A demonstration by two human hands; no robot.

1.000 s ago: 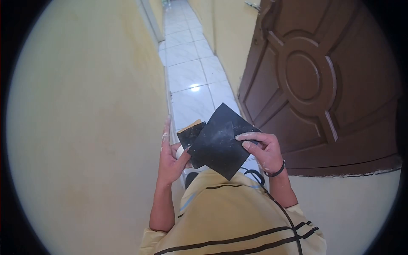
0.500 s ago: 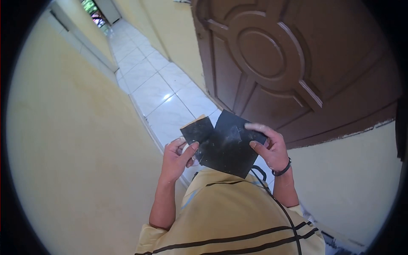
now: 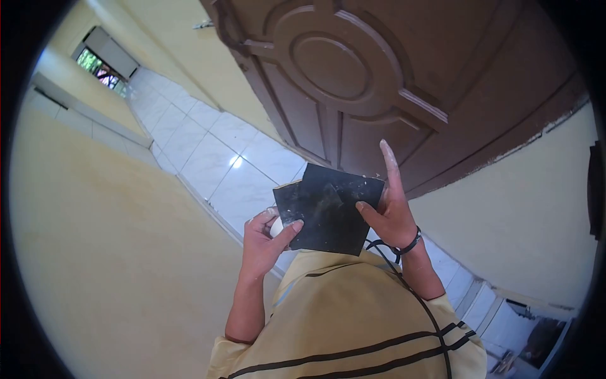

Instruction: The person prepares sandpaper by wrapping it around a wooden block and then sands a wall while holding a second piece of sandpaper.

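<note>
Two dusty black pieces of sandpaper (image 3: 331,211) overlap in front of my chest, with a strip of tan backing showing along the left piece's top edge. My left hand (image 3: 260,237) pinches their left side, thumb on the dark face. Something white and rounded (image 3: 276,227) shows between that thumb and fingers, mostly hidden. On the right side, my right hand (image 3: 392,211) grips the sandpaper with the thumb in front and the other fingers behind, largely out of sight; its index finger points up, away from the sheet. Pale dust coats the fingertips of both hands.
A brown panelled door (image 3: 353,82) stands ahead on the right. Yellowish walls (image 3: 120,221) flank a white tiled floor (image 3: 208,158) leading to a bright opening at far left. A black cord (image 3: 410,290) hangs across my tan shirt (image 3: 353,316).
The sandpaper pieces have slid closer together and overlap more. My right index finger has lifted from the sheet and now points up. The view has turned, shifting the door left.
</note>
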